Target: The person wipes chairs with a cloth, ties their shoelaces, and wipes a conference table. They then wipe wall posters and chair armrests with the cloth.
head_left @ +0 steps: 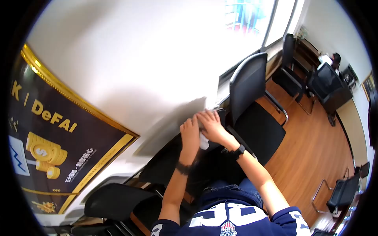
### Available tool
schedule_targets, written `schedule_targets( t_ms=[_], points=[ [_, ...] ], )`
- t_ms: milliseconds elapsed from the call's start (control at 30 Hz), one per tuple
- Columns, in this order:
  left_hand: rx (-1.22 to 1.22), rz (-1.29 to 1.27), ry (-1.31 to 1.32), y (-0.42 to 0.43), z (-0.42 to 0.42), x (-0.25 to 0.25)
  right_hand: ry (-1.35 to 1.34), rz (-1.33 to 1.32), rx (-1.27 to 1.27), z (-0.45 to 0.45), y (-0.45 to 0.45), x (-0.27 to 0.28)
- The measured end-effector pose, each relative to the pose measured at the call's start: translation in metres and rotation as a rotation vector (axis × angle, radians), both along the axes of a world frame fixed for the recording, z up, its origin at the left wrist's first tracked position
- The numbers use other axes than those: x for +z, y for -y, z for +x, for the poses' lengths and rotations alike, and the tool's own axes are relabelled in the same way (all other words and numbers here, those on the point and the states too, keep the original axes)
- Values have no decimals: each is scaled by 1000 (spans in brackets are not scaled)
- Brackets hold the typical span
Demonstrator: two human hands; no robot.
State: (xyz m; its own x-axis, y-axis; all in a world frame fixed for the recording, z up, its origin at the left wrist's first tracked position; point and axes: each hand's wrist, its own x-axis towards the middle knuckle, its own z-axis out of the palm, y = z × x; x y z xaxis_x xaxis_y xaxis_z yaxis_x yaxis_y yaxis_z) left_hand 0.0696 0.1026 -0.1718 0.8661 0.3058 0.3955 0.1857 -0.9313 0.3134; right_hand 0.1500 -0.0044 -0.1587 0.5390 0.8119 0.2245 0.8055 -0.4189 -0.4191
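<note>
My left hand (189, 134) and my right hand (211, 126) are close together at the top of a black chair backrest (221, 114) by the wall. A soft white cloth (204, 141), perhaps tissue, sticks out below my right hand. The fingers of my right hand are bent and closed on this cloth. My left fingers are curled and close together along the backrest's upper edge; what lies beneath them is hidden. Both wrists wear dark bands. The black seat below is partly covered by my arms.
Another black chair (252, 90) stands just right, under the window. A gold-framed poster (78, 145) is on the left wall. More black chairs (114, 200) line the wall. Across the wood floor (315, 157), a person (328, 61) sits at a desk.
</note>
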Motion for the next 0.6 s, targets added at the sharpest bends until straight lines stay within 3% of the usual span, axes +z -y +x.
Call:
schedule_targets(
  t_ms=[200,300,333,500,600],
  points=[
    [236,-199,-181,-50,-147,29,95,-66,407,-102,-90,1],
    [458,-360,-230,-55,-210,36,286,161,516,-158,-125,-13],
    [525,-268,-269,-56,-226,27,218,106,571,-164,-139,-11],
    [655,-168,-220,-59,-227,-3,-85,-162,772,-166,-173,-7],
    [689,-122,-239,-64,-208,0,-104,-134,786,-166,-179,-19]
  ],
)
